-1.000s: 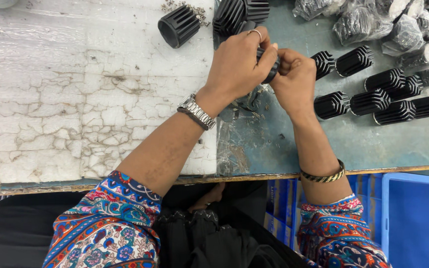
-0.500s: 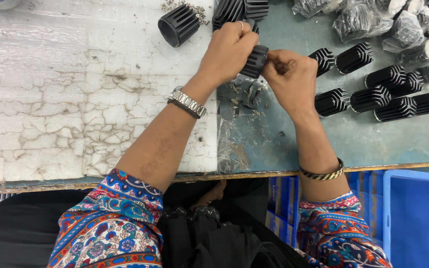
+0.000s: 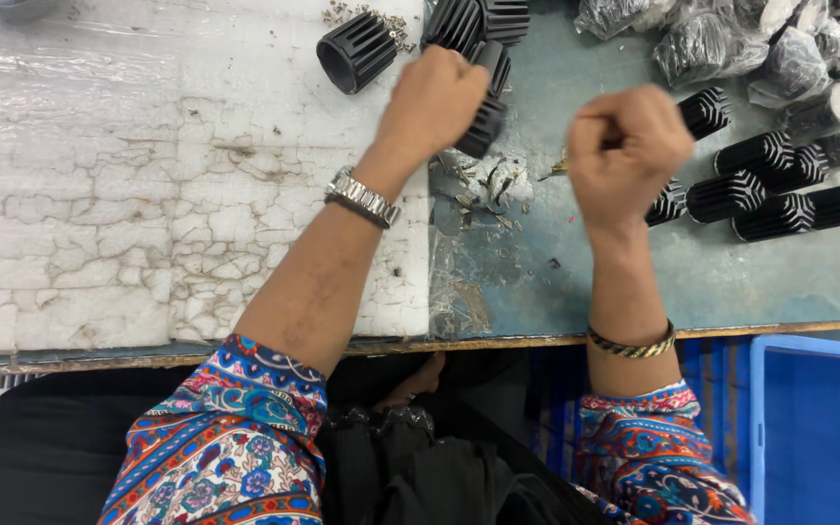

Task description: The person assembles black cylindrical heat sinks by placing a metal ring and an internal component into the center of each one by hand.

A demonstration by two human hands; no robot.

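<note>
My left hand (image 3: 435,102) is closed round a black finned cylinder (image 3: 486,122), holding it tilted over the seam between the white foam board (image 3: 99,194) and the grey-green table top (image 3: 712,282). A metal watch (image 3: 362,199) sits on that wrist. My right hand (image 3: 624,141) is a blurred fist a short way to the right, apart from the cylinder. Nothing shows between its fingers. A gold bangle (image 3: 631,345) is on that wrist. Shreds of clear plastic (image 3: 483,185) lie on the table below and between the hands.
Several bare black finned cylinders (image 3: 780,194) lie to the right of my right hand, and bagged ones (image 3: 789,49) are heaped at the top right. More cylinders (image 3: 355,51) lie at the top centre. A blue crate (image 3: 819,428) stands below the table edge, right.
The hands were joined on the cylinder. Now the right hand has pulled away to the right as a fist, and the left hand keeps the cylinder.
</note>
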